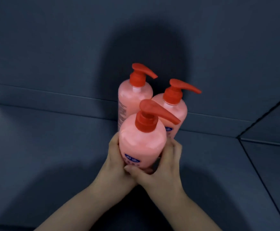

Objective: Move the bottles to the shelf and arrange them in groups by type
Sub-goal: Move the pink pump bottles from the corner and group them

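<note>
Hands, left hand [115, 157] and right hand [165, 161], wrap curled fingers around the front bottle [141, 145]. It is pink with a red pump, standing up, spout pointing right, on the dark shelf [52, 139] near two back bottles [134, 95].

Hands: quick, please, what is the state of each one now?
Left hand: closed on the front pink pump bottle.
Right hand: closed on the same bottle, opposite side.

One head-worn view, looking down and forward.
Close above both hands [146, 164] and three pink bottles [142, 142] against a dark blue shelf [52, 147].
</note>
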Tool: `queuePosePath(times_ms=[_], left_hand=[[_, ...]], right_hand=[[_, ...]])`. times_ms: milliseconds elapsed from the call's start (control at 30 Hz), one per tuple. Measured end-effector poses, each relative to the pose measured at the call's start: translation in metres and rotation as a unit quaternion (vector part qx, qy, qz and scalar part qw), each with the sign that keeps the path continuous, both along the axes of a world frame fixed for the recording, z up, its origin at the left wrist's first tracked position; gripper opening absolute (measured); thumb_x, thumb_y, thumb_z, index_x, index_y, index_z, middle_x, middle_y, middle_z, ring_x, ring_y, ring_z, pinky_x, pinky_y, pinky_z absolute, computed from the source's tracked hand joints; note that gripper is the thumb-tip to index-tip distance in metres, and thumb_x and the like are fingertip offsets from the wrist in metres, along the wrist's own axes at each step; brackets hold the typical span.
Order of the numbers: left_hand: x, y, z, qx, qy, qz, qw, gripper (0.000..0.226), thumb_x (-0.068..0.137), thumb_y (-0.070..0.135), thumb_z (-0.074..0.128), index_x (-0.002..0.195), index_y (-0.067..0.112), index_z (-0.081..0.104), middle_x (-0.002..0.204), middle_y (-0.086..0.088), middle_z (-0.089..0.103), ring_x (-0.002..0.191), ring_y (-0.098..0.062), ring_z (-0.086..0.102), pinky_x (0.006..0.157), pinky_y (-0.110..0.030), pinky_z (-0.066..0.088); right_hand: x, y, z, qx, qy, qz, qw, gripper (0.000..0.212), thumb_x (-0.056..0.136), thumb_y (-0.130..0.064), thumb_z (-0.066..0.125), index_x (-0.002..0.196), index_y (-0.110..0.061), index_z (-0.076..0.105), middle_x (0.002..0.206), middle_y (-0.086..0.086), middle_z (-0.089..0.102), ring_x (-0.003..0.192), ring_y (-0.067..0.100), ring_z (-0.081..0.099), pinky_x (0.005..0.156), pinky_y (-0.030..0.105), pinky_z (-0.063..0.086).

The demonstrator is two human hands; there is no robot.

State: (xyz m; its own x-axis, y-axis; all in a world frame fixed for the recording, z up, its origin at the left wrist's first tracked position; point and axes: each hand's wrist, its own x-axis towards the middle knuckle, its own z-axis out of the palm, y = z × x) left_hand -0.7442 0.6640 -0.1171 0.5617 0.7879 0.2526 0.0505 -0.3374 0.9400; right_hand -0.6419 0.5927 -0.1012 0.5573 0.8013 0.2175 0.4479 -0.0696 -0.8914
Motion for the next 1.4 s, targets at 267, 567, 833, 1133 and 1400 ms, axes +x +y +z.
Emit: queuePosePath(times_ms=[267,567,833,1133,1400], left_hand=[[0.016,0.034,-0.010,0.007,0.036,0.034,0.999,0.097,0.062,0.030,0.081,0.120,0.061,0.009,0.134,0.002,0.036,0.118,-0.012,0.050,0.089,-0.030,0.052],[0.010,0.034,0.000,0.046,0.096,0.036,0.994,0.097,0.064,0.029,0.081,0.125,0.050,0.009,0.134,0.007,0.032,0.118,-0.004,0.044,0.091,-0.017,0.042],[-0.003,-0.003,0.033,0.188,0.557,0.065,0.806,0.066,0.090,0.057,0.041,0.138,0.016,0.022,0.122,-0.005,0.054,0.110,-0.023,0.055,0.083,-0.033,0.046],[0.088,-0.128,0.051,0.439,0.383,0.016,0.813,0.048,0.075,0.045,0.059,0.112,0.016,0.068,0.110,-0.006,0.070,0.100,-0.024,0.067,0.080,-0.041,0.055],[0.224,-0.284,0.062,0.503,0.272,-0.113,0.813,0.062,0.085,0.051,0.032,0.136,0.020,0.047,0.137,-0.005,0.053,0.128,-0.022,0.048,0.105,-0.045,0.037]], right_hand=[[0.001,0.026,-0.006,0.007,-0.003,-0.064,0.998,0.079,0.051,-0.056,0.078,0.115,-0.059,0.033,0.119,-0.011,0.052,0.109,0.007,0.055,0.088,0.034,0.051],[0.003,0.027,-0.008,-0.007,-0.012,-0.064,0.998,0.077,0.055,-0.059,0.076,0.119,-0.055,0.033,0.123,-0.006,0.050,0.107,0.006,0.057,0.079,0.026,0.055],[0.039,-0.009,0.014,-0.107,-0.140,0.066,0.982,0.055,0.084,-0.036,0.064,0.133,-0.029,0.041,0.126,-0.013,0.049,0.116,0.005,0.047,0.099,0.030,0.043],[0.125,-0.157,0.053,-0.168,-0.307,0.082,0.933,0.063,0.093,-0.053,0.039,0.148,-0.033,0.016,0.154,-0.018,0.018,0.141,0.001,0.013,0.114,0.019,0.015],[0.217,-0.361,0.065,-0.248,-0.322,-0.098,0.908,0.080,0.079,-0.074,0.020,0.148,-0.035,0.013,0.156,-0.018,0.009,0.144,0.004,0.002,0.118,0.025,0.009]])
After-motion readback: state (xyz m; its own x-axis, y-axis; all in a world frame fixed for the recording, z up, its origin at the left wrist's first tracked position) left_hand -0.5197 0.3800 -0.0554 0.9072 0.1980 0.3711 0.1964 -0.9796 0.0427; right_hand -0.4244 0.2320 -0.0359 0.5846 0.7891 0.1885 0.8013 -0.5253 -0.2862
